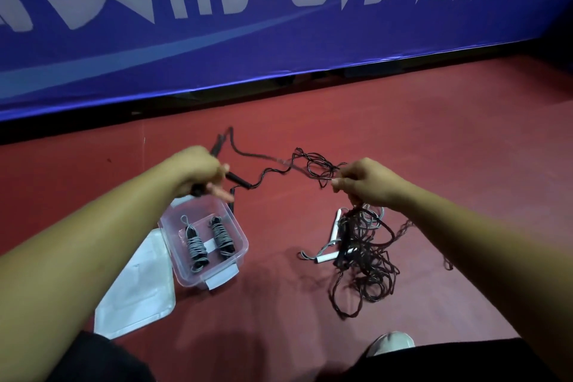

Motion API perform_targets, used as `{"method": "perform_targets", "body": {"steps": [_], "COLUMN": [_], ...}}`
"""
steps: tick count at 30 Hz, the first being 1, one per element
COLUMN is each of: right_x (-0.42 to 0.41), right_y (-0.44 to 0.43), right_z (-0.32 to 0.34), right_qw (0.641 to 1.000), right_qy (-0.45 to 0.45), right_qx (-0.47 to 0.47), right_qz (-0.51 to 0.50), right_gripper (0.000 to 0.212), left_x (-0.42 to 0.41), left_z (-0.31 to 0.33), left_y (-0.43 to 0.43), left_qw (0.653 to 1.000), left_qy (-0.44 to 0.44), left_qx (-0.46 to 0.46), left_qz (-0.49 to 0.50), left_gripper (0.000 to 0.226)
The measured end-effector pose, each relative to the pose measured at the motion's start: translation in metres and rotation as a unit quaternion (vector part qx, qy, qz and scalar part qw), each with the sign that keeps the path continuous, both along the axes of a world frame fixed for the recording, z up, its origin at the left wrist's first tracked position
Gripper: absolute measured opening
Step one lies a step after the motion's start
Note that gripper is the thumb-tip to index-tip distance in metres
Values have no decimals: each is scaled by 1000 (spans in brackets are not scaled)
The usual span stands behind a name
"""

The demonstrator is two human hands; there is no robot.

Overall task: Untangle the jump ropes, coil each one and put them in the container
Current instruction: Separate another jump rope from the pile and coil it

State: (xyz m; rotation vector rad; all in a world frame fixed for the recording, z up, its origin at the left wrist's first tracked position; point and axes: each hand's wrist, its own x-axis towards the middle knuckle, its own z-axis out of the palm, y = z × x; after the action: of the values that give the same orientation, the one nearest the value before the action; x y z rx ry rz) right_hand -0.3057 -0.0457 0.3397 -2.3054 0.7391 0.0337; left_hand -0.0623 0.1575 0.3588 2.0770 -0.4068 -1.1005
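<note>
1. The left hand (198, 172) grips the black handles (238, 180) of one rope, with its fingers curled around them, just above the container (183, 273). The right hand (362, 184) pinches the dark cord (263, 171) between thumb and fingertips, and the cord hangs slack between the two hands.
2. The step in hand, as I judge it, is to free this rope from the tangle (366, 257), which hangs from the right hand down to the red floor (434, 139). It is better to feed the cord out loop by loop — a hard pull probably tightens the knots.
3. It helps to keep both handles together in the left hand, so the coil can begin from them.
4. The container stands open on the floor, and two coiled ropes (195, 250) lie inside, side by side. Its lid (136, 288) lies flat just beside it.
5. What stands in the way: the white handles (334, 226) of another rope lie in the same tangle, and its pale cord is mixed with the dark one — they may come up together. A shoe (390, 343) is near the tangle, and a blue banner (279, 49) stands behind.
</note>
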Motion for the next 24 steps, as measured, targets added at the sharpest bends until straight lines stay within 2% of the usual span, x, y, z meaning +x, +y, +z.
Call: {"method": "perform_targets", "body": {"steps": [1,3,6,8,10,13,16,20,24], "right_x": [2,8,18,25,32,37,33,29,15], "right_y": [2,8,24,38,48,52,50,41,19], "right_z": [5,13,19,23,27,33,37,29,13], "right_qw": [1000,997,990,989,990,987,984,987,992], "right_qy": [-6,-9,-8,-30,-62,-97,-106,-71,19], "right_qx": [-24,-71,-120,-108,-84,-101,-117,-108,-94], "right_qz": [10,37,76,96,96,84,88,94,84], "right_gripper": [24,25,25,22,23,22,18,22,22], "left_x": [-9,-31,-60,-71,-75,-74,-70,-56,-21], "left_z": [4,12,20,17,8,6,14,17,21], "left_y": [2,1,-9,-17,-22,-22,-21,-25,-18], "left_qw": [997,992,978,967,969,972,970,973,976], "left_qy": [-10,21,90,72,45,74,98,106,148], "left_qx": [47,26,-165,-228,-210,-149,-174,-178,-159], "left_qz": [-65,-123,-86,-92,-125,-163,-141,-98,-1], "left_gripper": [17,21,17,21,23,26,26,28,31]}}
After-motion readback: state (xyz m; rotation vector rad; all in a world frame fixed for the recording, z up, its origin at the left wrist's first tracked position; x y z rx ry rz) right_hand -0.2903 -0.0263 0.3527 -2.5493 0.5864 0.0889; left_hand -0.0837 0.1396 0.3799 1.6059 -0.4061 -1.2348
